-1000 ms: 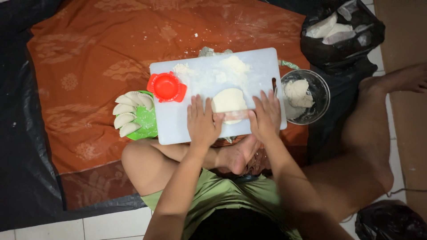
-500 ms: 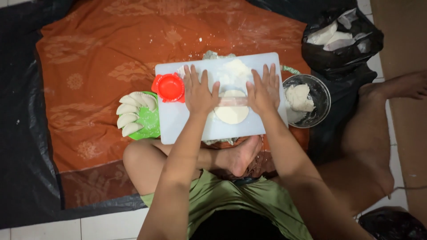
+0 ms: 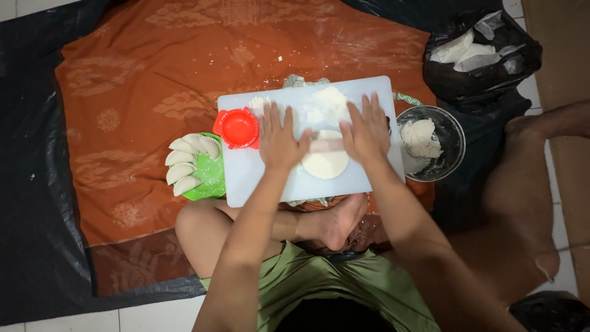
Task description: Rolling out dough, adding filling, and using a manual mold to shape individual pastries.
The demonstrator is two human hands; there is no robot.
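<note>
A white cutting board [image 3: 252, 178] lies on an orange cloth in front of my crossed legs. On it a flat round of white dough [image 3: 326, 165] sits under a thin rolling pin [image 3: 326, 146]. My left hand [image 3: 279, 138] presses flat on the pin's left end. My right hand [image 3: 367, 129] presses flat on its right end. Both palms are down with fingers spread. A pile of flour [image 3: 326, 104] lies at the board's far edge. A red round dumpling mould [image 3: 238, 128] rests on the board's left corner.
A green plate [image 3: 212, 181] with several folded dumplings [image 3: 184, 163] sits left of the board. A glass bowl [image 3: 452, 132] with a lump of dough [image 3: 421, 138] stands to the right. A black plastic bag [image 3: 479, 52] with white wrappers is at the back right.
Both hands have pushed the rolling pin away from me across the dough, from near the board's front edge towards its middle. The dough round looks flatter and wider.
</note>
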